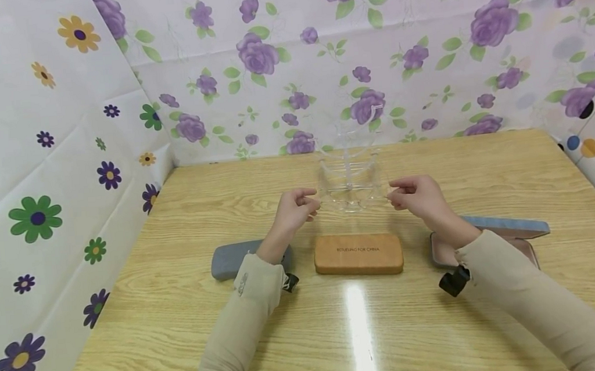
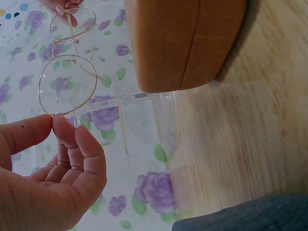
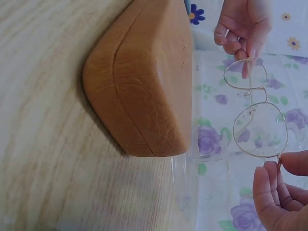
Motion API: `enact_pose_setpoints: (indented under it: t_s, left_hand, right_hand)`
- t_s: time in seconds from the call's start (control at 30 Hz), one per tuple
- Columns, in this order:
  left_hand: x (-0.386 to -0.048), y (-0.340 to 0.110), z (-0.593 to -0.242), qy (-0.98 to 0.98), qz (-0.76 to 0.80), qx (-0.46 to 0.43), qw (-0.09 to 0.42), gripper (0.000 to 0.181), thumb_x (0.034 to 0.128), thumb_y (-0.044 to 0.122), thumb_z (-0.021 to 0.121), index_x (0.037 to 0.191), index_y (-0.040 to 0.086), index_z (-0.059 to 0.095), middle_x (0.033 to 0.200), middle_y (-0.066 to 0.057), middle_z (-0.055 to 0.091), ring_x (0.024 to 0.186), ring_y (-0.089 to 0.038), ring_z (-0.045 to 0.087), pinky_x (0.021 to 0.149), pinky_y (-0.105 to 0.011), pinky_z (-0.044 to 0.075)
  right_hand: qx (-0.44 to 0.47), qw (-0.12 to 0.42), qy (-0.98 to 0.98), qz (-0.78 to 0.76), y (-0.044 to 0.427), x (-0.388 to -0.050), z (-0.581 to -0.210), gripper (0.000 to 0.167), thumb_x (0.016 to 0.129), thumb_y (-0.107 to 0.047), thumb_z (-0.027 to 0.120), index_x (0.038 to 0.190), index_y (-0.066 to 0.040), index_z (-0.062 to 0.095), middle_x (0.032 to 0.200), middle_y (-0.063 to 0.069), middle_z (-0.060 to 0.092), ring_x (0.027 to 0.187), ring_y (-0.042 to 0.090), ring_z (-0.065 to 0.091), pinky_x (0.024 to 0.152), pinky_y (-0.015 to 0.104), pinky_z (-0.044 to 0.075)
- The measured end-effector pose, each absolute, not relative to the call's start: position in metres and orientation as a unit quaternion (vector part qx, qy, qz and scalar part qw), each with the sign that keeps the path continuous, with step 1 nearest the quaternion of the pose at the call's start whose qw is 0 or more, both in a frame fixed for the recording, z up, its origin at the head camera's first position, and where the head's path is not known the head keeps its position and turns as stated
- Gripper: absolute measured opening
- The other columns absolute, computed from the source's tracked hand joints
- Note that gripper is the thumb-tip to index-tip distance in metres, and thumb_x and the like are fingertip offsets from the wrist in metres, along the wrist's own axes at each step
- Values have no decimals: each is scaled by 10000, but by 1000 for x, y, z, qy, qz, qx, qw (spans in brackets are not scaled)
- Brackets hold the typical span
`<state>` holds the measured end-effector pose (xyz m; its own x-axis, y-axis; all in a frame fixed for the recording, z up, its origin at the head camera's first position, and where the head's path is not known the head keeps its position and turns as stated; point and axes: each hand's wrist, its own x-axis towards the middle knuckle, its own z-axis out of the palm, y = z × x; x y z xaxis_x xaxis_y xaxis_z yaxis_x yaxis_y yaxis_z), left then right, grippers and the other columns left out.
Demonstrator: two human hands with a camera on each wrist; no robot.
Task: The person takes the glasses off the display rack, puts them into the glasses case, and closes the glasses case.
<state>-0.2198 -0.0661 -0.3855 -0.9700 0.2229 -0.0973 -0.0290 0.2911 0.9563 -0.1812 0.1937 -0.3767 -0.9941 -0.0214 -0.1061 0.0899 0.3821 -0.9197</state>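
A pair of thin gold-rimmed eyeglasses [image 2: 67, 84] is held between both hands, one at each end of the frame. My left hand [image 1: 295, 209] pinches one hinge end between thumb and forefinger, its other fingers curled loosely. At the opposite end, my right hand [image 1: 418, 198] pinches the frame the same way, seen closely in the right wrist view beside the lens [image 3: 260, 130]. Just behind the glasses stands a clear tiered display stand [image 1: 347, 170]; whether they touch it cannot be told. In the head view the glasses are faint against it.
A closed brown glasses case [image 1: 358, 254] lies in front of the stand. A blue-grey case [image 1: 227, 262] sits under the left forearm. Beneath the right forearm is an open case with a blue lid [image 1: 516, 225]. Floral sheets [image 1: 287, 52] hang behind the wooden table [image 1: 183, 334].
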Motion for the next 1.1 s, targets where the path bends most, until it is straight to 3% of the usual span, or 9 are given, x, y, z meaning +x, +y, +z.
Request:
enact_pose_setpoints:
  t_s: [0.23,0.37,0.47,0.7,0.97,1.1]
  left_hand:
    - [-211,-69,-384,792,598,82,90,315,870,5,580,1183,-30,565,881,-209,639,786,-362,582,652,-358,522]
    - [-205,-70,-385,788,604,94,78,321,859,-20,582,1179,-48,563,869,-235,635,677,-236,581,623,-337,517]
    - [-200,-69,-385,789,602,98,72,326,848,-32,588,1172,-60,562,822,-186,644,633,-147,559,603,-307,508]
    - [-190,-68,-383,792,597,105,70,331,838,-41,582,1166,-76,550,799,-139,646,612,-113,540,568,-227,471]
    - [-182,-70,-383,784,605,112,83,351,847,-30,587,1194,-54,541,808,-145,637,639,-143,540,658,-394,503]
    - [-178,-72,-384,781,608,113,88,361,850,-25,592,1206,-47,537,832,-176,639,649,-143,546,680,-420,502]
  right_hand:
    - [3,39,830,-557,196,-172,-377,394,903,-71,557,1264,69,486,1005,260,580,718,112,608,667,251,525]
    - [-4,37,828,-559,196,-166,-377,397,899,-70,564,1261,74,486,956,213,597,718,107,607,668,257,526]
    - [-9,38,829,-559,197,-162,-377,396,901,-66,559,1265,70,484,956,206,599,706,75,598,671,260,526]
    - [-6,40,827,-560,200,-154,-378,402,900,-69,563,1271,61,481,1002,255,582,734,130,617,673,256,525]
    - [-6,44,827,-560,200,-144,-375,425,906,-83,559,1301,40,457,1007,236,587,758,139,622,679,254,523]
    - [-11,42,823,-566,200,-139,-375,451,902,-71,563,1323,24,437,1009,241,593,762,150,627,675,255,524]
